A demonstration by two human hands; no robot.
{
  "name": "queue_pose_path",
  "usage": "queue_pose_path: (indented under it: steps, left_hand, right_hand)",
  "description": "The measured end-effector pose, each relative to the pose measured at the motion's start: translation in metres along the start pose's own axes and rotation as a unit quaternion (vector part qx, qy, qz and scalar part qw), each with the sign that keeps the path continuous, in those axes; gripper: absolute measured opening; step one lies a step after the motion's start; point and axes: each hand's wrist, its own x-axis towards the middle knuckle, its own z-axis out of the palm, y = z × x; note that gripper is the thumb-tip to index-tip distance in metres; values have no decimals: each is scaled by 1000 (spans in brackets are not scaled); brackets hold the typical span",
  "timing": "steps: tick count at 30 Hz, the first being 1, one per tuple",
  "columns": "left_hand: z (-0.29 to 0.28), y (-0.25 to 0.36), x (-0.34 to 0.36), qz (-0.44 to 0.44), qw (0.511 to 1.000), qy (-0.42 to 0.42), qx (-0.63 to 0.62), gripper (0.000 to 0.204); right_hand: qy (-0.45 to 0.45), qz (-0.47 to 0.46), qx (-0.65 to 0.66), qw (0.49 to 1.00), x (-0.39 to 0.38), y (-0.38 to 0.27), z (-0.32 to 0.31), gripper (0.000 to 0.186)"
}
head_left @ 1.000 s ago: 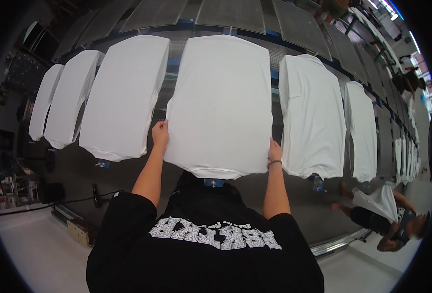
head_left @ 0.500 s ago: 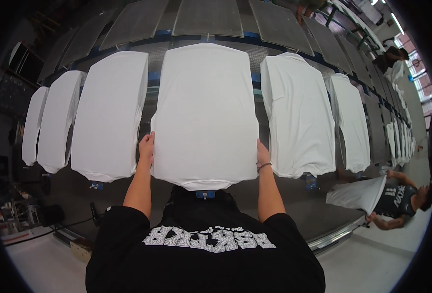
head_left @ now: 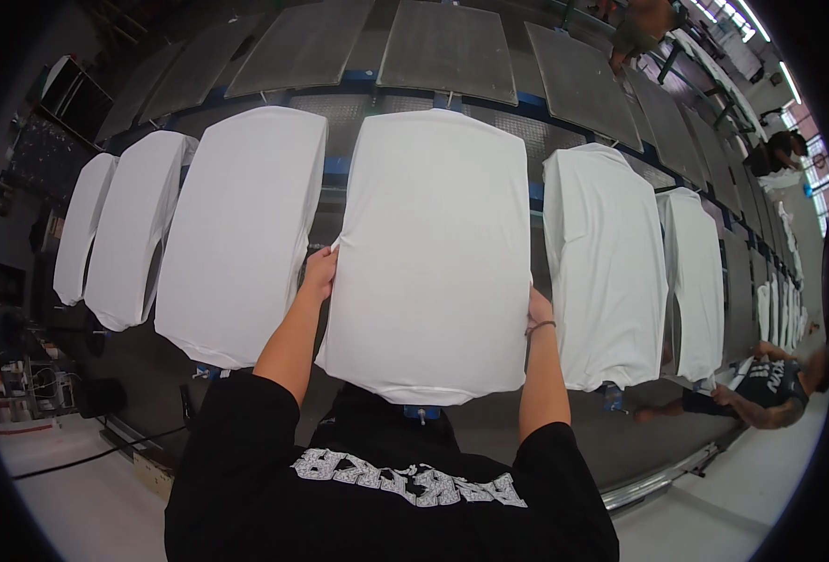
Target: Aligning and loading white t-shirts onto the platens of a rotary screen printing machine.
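Observation:
In front of me a white T-shirt point(head_left: 433, 253) is stretched over a flat board, its surface mostly smooth, with loose cloth along the sides and bottom edge. My left hand point(head_left: 321, 272) pinches the cloth at its left side, drawing a small fold outward. At the right side my right hand point(head_left: 539, 309), a dark band on its wrist, is closed on the shirt's edge; its fingertips are hidden by the cloth.
More boards dressed in white shirts flank mine, one close on the left point(head_left: 241, 234) and a wrinkled one on the right point(head_left: 606, 272). Bare grey boards point(head_left: 447, 47) line the far side. A co-worker point(head_left: 770, 389) stands at the right, others farther back.
My view has shifted, so the boards appear farther right and lower. My left hand now pulls a fold of cloth at the side. The co-worker at the right has moved the white cloth.

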Motion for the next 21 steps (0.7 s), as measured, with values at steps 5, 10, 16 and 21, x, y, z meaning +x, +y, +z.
queue_pose_path:
  steps: [5, 10, 16, 21]
  left_hand:
    - [-16, -9, 14, 78, 936, 178, 295, 25]
    - [30, 44, 58, 193, 941, 104, 258, 26]
    - [44, 74, 95, -62, 985, -51, -153, 27]
    - [47, 68, 110, 39, 996, 78, -19, 25]
  right_hand:
    - [27, 33, -51, 998, 3, -2, 15, 27]
    - [151, -293, -143, 933, 49, -27, 10, 32]
    - [57, 24, -117, 991, 62, -86, 71, 42]
    - [33, 68, -1, 997, 83, -75, 50, 39]
